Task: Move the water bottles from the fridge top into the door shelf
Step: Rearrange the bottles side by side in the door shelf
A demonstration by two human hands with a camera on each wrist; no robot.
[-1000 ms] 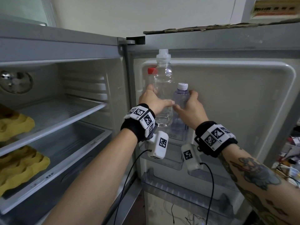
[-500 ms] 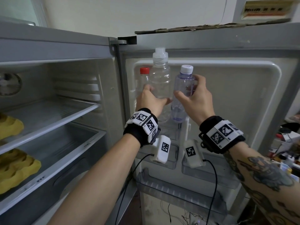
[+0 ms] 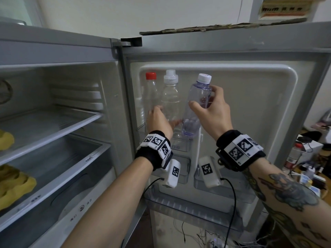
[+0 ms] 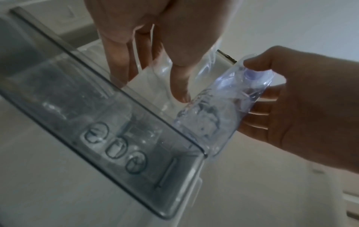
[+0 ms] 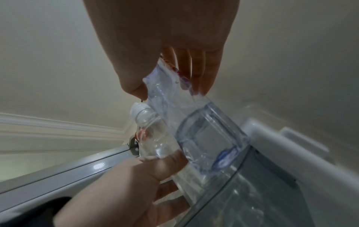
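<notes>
Three bottles are at the open door's top shelf [image 3: 180,147]. A red-capped bottle [image 3: 150,97] stands at its left end. Next to it stands a clear white-capped bottle [image 3: 171,101], and my left hand [image 3: 165,116] holds its lower body. My right hand [image 3: 202,97] grips a bluish bottle [image 3: 195,111] with a white cap around its middle. That bottle tilts left at the bottom, with its base [image 4: 202,130] at the right end of the shelf rim [image 4: 116,98]. The right wrist view shows the bluish bottle [image 5: 204,130] pressed against the clear one [image 5: 155,138].
The fridge body is open on the left, with wire-edged shelves [image 3: 53,126] and yellow egg trays [image 3: 14,185]. Lower door bins [image 3: 223,187] sit under my wrists. Torn cardboard [image 3: 197,27] lies on the door's top. Cluttered items [image 3: 304,149] are at the far right.
The clear bottle has come down into the door shelf beside the red-capped one. My right hand has lifted the bluish bottle and tilted it against the shelf's right end.
</notes>
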